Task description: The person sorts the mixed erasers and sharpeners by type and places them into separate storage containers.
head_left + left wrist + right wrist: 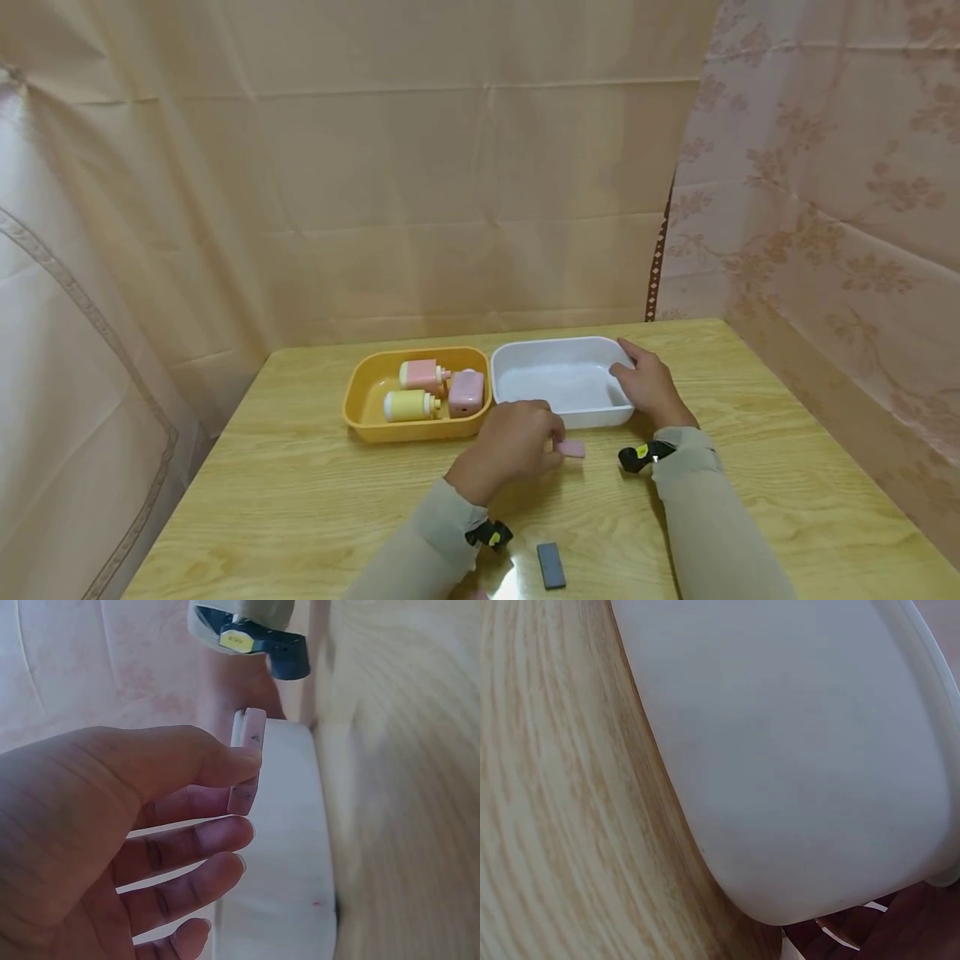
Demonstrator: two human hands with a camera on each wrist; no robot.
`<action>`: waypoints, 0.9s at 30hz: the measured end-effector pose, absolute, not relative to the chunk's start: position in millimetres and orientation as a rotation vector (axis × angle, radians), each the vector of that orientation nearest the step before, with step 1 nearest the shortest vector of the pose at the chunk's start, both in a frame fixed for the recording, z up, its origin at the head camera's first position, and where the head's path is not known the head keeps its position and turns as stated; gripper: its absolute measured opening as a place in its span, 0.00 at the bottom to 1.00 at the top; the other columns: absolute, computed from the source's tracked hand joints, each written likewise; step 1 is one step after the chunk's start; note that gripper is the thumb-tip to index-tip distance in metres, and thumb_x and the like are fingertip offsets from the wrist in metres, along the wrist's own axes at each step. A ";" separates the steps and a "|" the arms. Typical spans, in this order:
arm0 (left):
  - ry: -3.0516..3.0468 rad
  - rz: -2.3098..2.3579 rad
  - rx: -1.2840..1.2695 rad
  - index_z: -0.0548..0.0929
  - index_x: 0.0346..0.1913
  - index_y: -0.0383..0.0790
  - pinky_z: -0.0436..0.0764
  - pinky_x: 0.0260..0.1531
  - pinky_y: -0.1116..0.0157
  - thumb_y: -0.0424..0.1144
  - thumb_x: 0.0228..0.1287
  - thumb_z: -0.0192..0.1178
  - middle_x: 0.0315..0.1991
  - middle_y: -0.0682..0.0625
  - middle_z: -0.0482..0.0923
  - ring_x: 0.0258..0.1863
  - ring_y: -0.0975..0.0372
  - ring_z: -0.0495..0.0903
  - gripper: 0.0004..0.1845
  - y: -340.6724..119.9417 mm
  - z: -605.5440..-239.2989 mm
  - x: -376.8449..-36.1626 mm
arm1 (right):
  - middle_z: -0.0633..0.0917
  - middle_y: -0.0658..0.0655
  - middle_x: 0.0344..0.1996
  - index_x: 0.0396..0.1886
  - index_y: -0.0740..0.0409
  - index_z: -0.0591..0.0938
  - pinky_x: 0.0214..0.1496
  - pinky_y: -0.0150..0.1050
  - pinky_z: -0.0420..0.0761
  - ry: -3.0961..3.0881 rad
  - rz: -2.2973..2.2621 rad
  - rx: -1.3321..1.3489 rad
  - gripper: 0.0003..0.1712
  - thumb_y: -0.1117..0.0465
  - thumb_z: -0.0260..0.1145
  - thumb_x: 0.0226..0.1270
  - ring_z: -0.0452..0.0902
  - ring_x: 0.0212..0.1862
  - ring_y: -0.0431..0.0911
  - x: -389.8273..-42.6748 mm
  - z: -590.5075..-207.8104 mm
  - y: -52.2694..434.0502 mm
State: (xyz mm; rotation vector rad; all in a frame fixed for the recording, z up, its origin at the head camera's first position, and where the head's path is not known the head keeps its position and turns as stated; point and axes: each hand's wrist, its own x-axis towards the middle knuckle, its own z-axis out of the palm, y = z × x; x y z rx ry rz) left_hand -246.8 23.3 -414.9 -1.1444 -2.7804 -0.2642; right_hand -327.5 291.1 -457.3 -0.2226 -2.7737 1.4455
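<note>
While the left hand [517,437] pinches a small pink block [572,448] between thumb and forefinger, that block sits just in front of the white tub [525,398], close to its near wall and low over the wooden surface [300,500]. In the left wrist view the pink block [247,757] stands out past the fingertips, its long axis running roughly along the tub's wall [289,847]. The tub's opening lies beyond the block, away from the person. The right hand [645,385] grips the tub's right-hand rim, fingers curled over the edge. So the left hand is the nearer one to the block, already holding it, and the right hand only steadies the tub.
</note>
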 end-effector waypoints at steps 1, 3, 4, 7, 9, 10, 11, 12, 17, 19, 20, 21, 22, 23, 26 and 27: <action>-2.779 -0.264 -1.133 0.92 0.39 0.57 0.73 0.26 0.69 0.50 0.61 0.72 0.34 0.62 0.83 0.27 0.69 0.75 0.06 23.0 -413.7 -247.3 | 0.58 0.64 0.82 0.85 0.52 0.54 0.77 0.66 0.58 -2.772 1.445 -0.218 0.39 0.56 0.53 0.78 0.54 0.80 0.66 -327.4 -457.3 291.0; -2.774 -0.277 -1.109 0.93 0.39 0.57 0.73 0.27 0.69 0.51 0.60 0.72 0.34 0.62 0.84 0.28 0.69 0.75 0.07 21.8 -411.5 -248.7 | 0.58 0.64 0.82 0.85 0.53 0.54 0.77 0.66 0.59 -2.771 1.445 -0.210 0.39 0.56 0.53 0.78 0.54 0.80 0.66 -327.5 -457.7 291.1; -2.775 -0.292 -1.097 0.93 0.39 0.56 0.73 0.27 0.69 0.51 0.60 0.72 0.34 0.62 0.84 0.27 0.69 0.75 0.08 21.2 -410.6 -249.8 | 0.58 0.64 0.82 0.85 0.52 0.54 0.77 0.66 0.59 -2.771 1.448 -0.209 0.39 0.56 0.53 0.78 0.54 0.80 0.66 -327.5 -457.9 291.0; -2.802 -0.359 -1.065 0.93 0.41 0.55 0.75 0.31 0.69 0.51 0.60 0.72 0.36 0.61 0.85 0.29 0.68 0.75 0.09 19.3 -405.3 -252.7 | 0.57 0.64 0.82 0.85 0.51 0.53 0.77 0.67 0.59 -2.774 1.458 -0.220 0.39 0.56 0.53 0.79 0.54 0.80 0.66 -327.6 -458.0 290.7; -2.823 -0.411 -1.043 0.93 0.42 0.55 0.77 0.34 0.68 0.51 0.61 0.73 0.37 0.60 0.85 0.30 0.67 0.75 0.10 18.3 -401.4 -254.4 | 0.58 0.64 0.82 0.85 0.51 0.54 0.77 0.67 0.59 -2.772 1.456 -0.221 0.39 0.55 0.53 0.78 0.54 0.80 0.66 -327.9 -458.2 290.9; -2.831 -0.433 -1.031 0.93 0.42 0.54 0.77 0.36 0.68 0.51 0.61 0.73 0.37 0.60 0.85 0.31 0.67 0.75 0.10 18.0 -399.6 -255.6 | 0.58 0.64 0.82 0.85 0.51 0.54 0.77 0.67 0.58 -2.771 1.457 -0.221 0.39 0.55 0.53 0.78 0.54 0.81 0.66 -328.0 -458.3 291.0; -2.834 -0.442 -1.020 0.92 0.42 0.54 0.78 0.36 0.67 0.51 0.61 0.73 0.38 0.61 0.85 0.32 0.67 0.76 0.09 17.6 -397.5 -256.3 | 0.58 0.64 0.82 0.85 0.51 0.54 0.77 0.66 0.59 -2.770 1.454 -0.219 0.39 0.55 0.53 0.78 0.54 0.81 0.65 -328.1 -458.5 291.4; -2.836 -0.448 -1.010 0.92 0.42 0.54 0.78 0.36 0.67 0.51 0.61 0.73 0.38 0.61 0.85 0.32 0.67 0.76 0.10 17.3 -396.1 -257.2 | 0.58 0.63 0.82 0.85 0.51 0.54 0.77 0.66 0.59 -2.770 1.452 -0.217 0.39 0.55 0.53 0.78 0.54 0.81 0.65 -328.2 -458.7 291.6; -2.819 -0.447 -0.978 0.92 0.41 0.54 0.78 0.35 0.67 0.52 0.62 0.71 0.38 0.60 0.86 0.34 0.67 0.78 0.10 15.3 -391.2 -261.8 | 0.57 0.63 0.82 0.85 0.51 0.54 0.77 0.66 0.59 -2.765 1.458 -0.226 0.39 0.56 0.53 0.79 0.54 0.81 0.65 -328.3 -458.9 292.0; -2.814 -0.461 -0.958 0.92 0.41 0.54 0.77 0.35 0.67 0.53 0.62 0.71 0.38 0.59 0.86 0.34 0.66 0.78 0.10 14.6 -389.5 -263.5 | 0.58 0.62 0.82 0.85 0.51 0.54 0.77 0.66 0.59 -2.761 1.463 -0.230 0.39 0.56 0.53 0.78 0.54 0.81 0.65 -328.7 -459.0 291.9; -2.813 -0.472 -0.944 0.92 0.41 0.54 0.77 0.35 0.67 0.53 0.62 0.71 0.38 0.59 0.86 0.34 0.66 0.78 0.10 14.5 -388.6 -264.3 | 0.58 0.62 0.82 0.85 0.51 0.54 0.77 0.66 0.59 -2.761 1.466 -0.230 0.39 0.55 0.53 0.78 0.54 0.81 0.65 -329.0 -459.0 291.8; -2.815 -0.485 -0.927 0.92 0.41 0.55 0.77 0.34 0.67 0.54 0.62 0.71 0.38 0.58 0.86 0.34 0.66 0.78 0.10 14.4 -387.6 -264.9 | 0.58 0.62 0.82 0.85 0.51 0.54 0.77 0.66 0.59 -2.761 1.468 -0.230 0.39 0.56 0.53 0.78 0.55 0.81 0.65 -329.3 -459.1 292.0; -2.818 -0.505 -0.908 0.92 0.41 0.54 0.78 0.34 0.66 0.54 0.62 0.71 0.38 0.58 0.86 0.33 0.66 0.78 0.11 14.3 -386.4 -265.4 | 0.58 0.63 0.82 0.85 0.51 0.54 0.77 0.66 0.59 -2.763 1.469 -0.229 0.39 0.56 0.53 0.78 0.55 0.81 0.65 -329.7 -459.1 291.8; -2.821 -0.525 -0.889 0.92 0.41 0.54 0.78 0.34 0.67 0.54 0.62 0.71 0.38 0.58 0.86 0.33 0.66 0.77 0.11 14.2 -385.2 -265.8 | 0.58 0.62 0.82 0.85 0.51 0.54 0.77 0.66 0.60 -2.763 1.471 -0.231 0.39 0.56 0.53 0.78 0.55 0.81 0.64 -330.0 -459.3 291.8; -2.827 -0.573 -0.842 0.92 0.41 0.54 0.78 0.33 0.67 0.55 0.62 0.71 0.39 0.58 0.86 0.33 0.66 0.77 0.11 13.9 -382.1 -267.6 | 0.58 0.62 0.82 0.85 0.51 0.54 0.77 0.66 0.59 -2.767 1.483 -0.241 0.39 0.55 0.53 0.78 0.55 0.81 0.64 -330.5 -459.5 292.0; -2.826 -0.578 -0.828 0.92 0.41 0.54 0.78 0.33 0.67 0.55 0.62 0.71 0.39 0.57 0.86 0.33 0.66 0.77 0.12 13.6 -381.5 -268.2 | 0.58 0.62 0.82 0.85 0.51 0.54 0.77 0.66 0.59 -2.769 1.483 -0.241 0.39 0.56 0.53 0.78 0.55 0.81 0.64 -330.5 -459.6 292.2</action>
